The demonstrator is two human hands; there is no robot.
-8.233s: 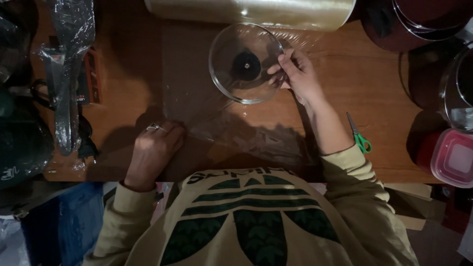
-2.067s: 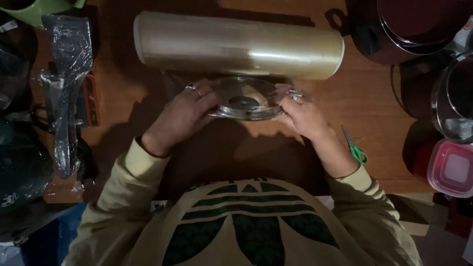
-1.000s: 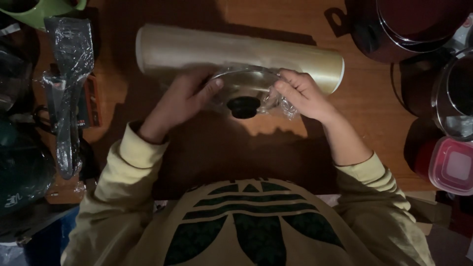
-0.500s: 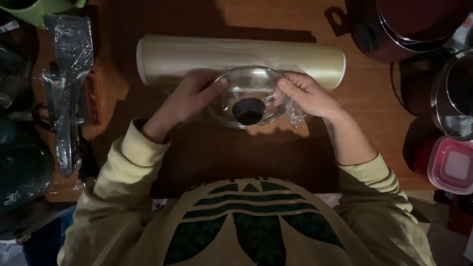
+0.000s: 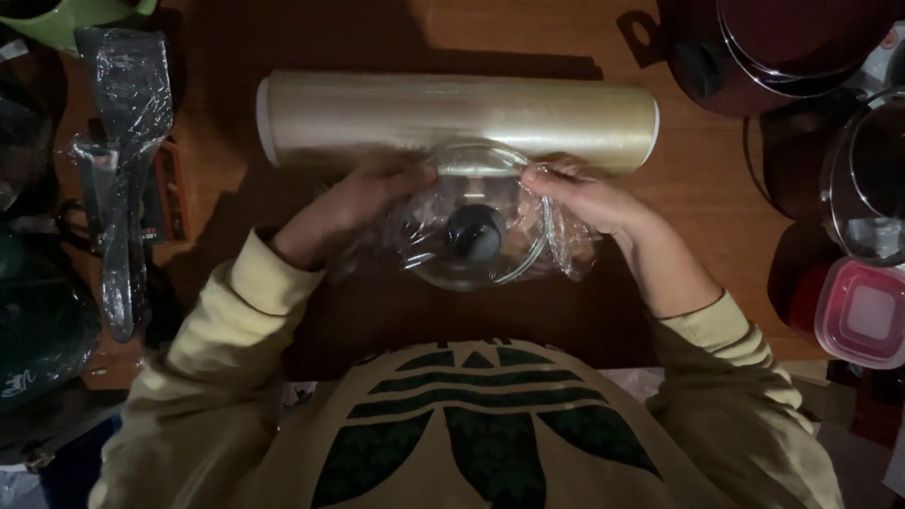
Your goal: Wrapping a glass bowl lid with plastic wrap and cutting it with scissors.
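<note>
A round glass pot lid (image 5: 476,226) with a black knob is tilted toward me above the wooden table (image 5: 698,179). Clear plastic film (image 5: 566,247) is wrapped loosely around it. My left hand (image 5: 353,212) grips the lid's left edge through the film. My right hand (image 5: 580,198) holds the right edge and bunches film there. A long roll of cling film (image 5: 457,118) lies crosswise just behind the lid, touching its far rim.
A film-wrapped black spatula (image 5: 123,170) lies at the left beside dark cookware (image 5: 42,320). Dark red pots (image 5: 754,47), a glass lid (image 5: 867,179) and a pink-lidded container (image 5: 863,311) crowd the right edge. A green vessel (image 5: 66,14) sits at top left.
Over the past second both hands lifted the lid off the table and tipped it up so the knob faces me. The film has gathered more around its sides. The roll stayed put.
</note>
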